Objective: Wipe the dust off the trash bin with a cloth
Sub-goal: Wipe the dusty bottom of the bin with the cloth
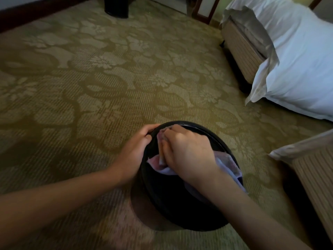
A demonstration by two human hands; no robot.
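Note:
A round black trash bin (212, 134) stands on the carpet in front of me, seen from above. My left hand (134, 150) grips its rim on the left side, fingers curled over the edge. My right hand (187, 150) is closed on a pale pinkish-lilac cloth (228, 163) and presses it against the inner left wall just below the rim. Part of the cloth drapes over the bin's right rim. The bin's inside is dark and its bottom is hidden.
Green floral carpet (100, 83) spreads all around. A bed with white bedding (295, 56) lies at the right. A striped bed base corner (313, 175) stands close on the right of the bin. A second black bin (117, 7) stands far off by the wall.

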